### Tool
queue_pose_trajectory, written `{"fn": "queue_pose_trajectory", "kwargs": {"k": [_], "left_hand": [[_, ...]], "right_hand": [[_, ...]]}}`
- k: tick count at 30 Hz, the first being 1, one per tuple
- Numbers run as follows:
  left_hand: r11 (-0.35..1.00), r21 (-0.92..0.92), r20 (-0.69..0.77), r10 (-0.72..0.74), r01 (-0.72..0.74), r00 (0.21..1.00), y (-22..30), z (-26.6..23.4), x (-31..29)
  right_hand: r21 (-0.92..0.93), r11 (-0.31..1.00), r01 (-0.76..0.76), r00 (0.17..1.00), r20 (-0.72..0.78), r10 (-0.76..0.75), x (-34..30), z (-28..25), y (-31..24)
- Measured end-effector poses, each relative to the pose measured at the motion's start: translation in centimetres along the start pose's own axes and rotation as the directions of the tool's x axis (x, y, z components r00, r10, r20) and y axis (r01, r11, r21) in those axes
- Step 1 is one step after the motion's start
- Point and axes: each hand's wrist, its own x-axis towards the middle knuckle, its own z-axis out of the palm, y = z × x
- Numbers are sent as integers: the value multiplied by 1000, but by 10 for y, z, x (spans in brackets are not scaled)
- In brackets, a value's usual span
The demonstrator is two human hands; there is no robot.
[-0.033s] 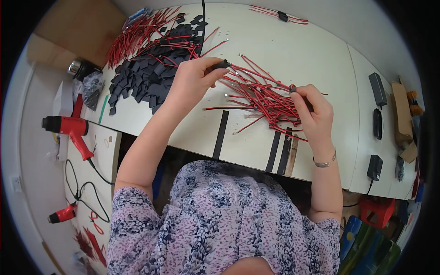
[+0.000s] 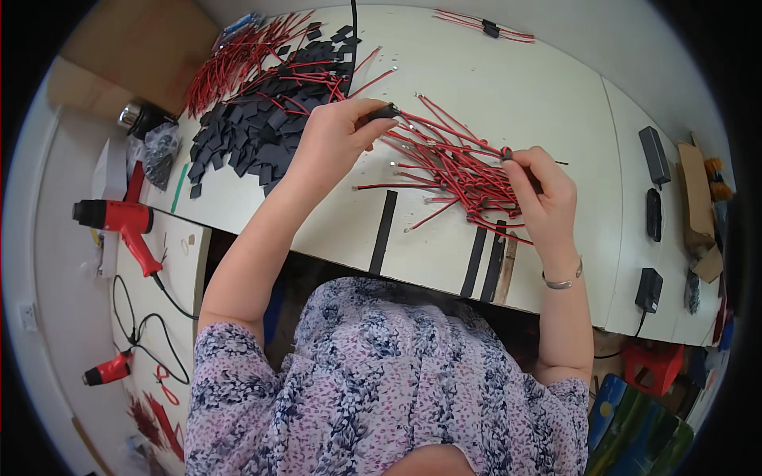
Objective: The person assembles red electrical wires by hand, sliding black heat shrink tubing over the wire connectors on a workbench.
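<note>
Head view: both hands, left hand (image 2: 333, 139) and right hand (image 2: 540, 186), pinch red wires (image 2: 452, 170) on white table (image 2: 540, 95).

We've got bright, even light here, soft like daylight from overhead, so shadows stay faint; only under the table (image 2: 508, 103) edge at 6 o'clock does it go dark. The white top is a bit washed out toward 12 o'clock. Centre is sharp, wires (image 2: 460, 170) crisp. Fisheye bends the edges hard, with a black vignette all round and softness at 3 and 9 o'clock.
</note>
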Motion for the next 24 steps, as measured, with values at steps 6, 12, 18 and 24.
{"fn": "queue_pose_trajectory", "kwargs": {"k": [6, 12, 18, 24], "left_hand": [[631, 476, 176, 615, -613, 769, 8, 11, 1], [591, 336, 249, 695, -733, 674, 26, 52, -3], [565, 309, 348, 682, -765, 644, 34, 62, 0], [789, 347, -244, 599, -508, 763, 49, 72, -10]], "right_hand": [[-39, 999, 22, 976, 217, -13, 1, 8, 0], [161, 952, -261, 935, 288, 208, -2, 14, 1], [121, 922, -368, 892, 327, 312, -1, 9, 5], [298, 854, -426, 903, 192, 384, 0, 5, 6]]}}
